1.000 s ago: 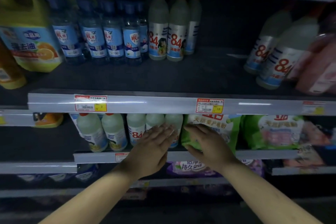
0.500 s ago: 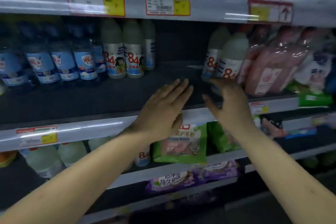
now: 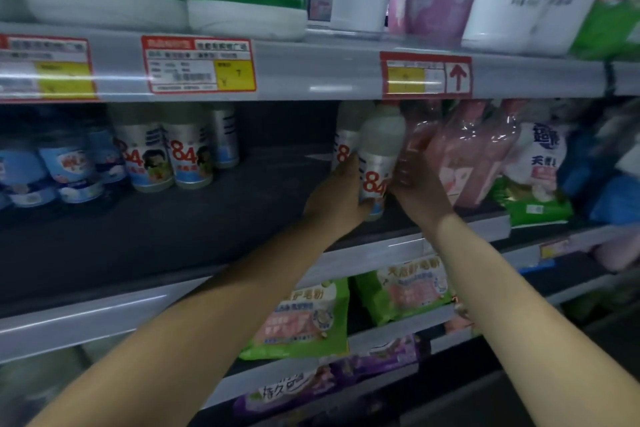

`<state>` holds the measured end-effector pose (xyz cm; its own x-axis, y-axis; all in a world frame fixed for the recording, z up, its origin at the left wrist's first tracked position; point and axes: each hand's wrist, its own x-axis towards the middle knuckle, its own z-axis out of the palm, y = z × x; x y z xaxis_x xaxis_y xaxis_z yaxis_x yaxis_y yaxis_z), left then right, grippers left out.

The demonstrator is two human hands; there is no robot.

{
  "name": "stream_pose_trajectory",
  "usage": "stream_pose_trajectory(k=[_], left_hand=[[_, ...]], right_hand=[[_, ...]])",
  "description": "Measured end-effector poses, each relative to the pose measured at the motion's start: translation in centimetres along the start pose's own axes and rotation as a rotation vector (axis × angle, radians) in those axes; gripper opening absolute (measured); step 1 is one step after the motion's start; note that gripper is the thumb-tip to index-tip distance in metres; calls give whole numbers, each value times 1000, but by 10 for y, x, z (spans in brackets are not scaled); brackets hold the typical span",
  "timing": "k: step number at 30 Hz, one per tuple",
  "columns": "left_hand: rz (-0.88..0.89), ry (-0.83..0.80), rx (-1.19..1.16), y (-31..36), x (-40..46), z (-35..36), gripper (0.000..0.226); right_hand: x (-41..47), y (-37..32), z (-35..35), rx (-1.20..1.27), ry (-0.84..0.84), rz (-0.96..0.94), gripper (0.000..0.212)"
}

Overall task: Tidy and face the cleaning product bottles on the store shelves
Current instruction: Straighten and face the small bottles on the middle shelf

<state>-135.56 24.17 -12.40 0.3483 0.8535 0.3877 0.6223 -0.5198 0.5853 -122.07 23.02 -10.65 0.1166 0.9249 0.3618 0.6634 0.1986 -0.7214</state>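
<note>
A white "84" disinfectant bottle [image 3: 380, 152] stands tilted on the right part of the dark middle shelf [image 3: 194, 236]. My left hand [image 3: 337, 198] wraps its left side and my right hand [image 3: 417, 189] presses its right side, so both hold it. A second "84" bottle [image 3: 343, 146] stands just behind it, partly hidden by my left hand. Further left on the same shelf stands a row of three "84" bottles [image 3: 169, 158], upright with labels facing out. Blue-labelled bottles [image 3: 65, 166] crowd the far left.
Pink refill bottles [image 3: 465, 156] lean right beside my right hand. White and green pouches [image 3: 535, 184] lie further right. Bare shelf runs between the two "84" groups. Green packs [image 3: 304, 319] fill the shelf below. Price tags [image 3: 199, 66] line the rail above.
Both hands rose from the lower shelf to the middle shelf and moved right. They were open in mid-air half a second ago; now they close around the front "84" bottle.
</note>
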Motion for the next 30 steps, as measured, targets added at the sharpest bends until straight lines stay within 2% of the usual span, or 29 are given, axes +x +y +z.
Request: stream_pose_trajectory(k=[5,9,12,18,23,30], left_hand=[[-93,135,-199,-4,11,13,73],[-201,249,-277,-4,6,13,64],[-203,306,-266,-13,2,0,61],[-206,309,-173,-44,-5,-37,59],[-266,323,-108,-76,-9,-68,58],[-340,272,-62,-113,-2,-102,58]], right_hand=[[-2,4,2,169,-18,9,33],[-6,-2,9,212,-63,-32,48],[-9,-14,21,245,-104,-78,43],[-1,-35,59,277,-173,-139,43],[7,-60,97,381,-276,-114,54],[26,-80,137,565,-306,32,60]])
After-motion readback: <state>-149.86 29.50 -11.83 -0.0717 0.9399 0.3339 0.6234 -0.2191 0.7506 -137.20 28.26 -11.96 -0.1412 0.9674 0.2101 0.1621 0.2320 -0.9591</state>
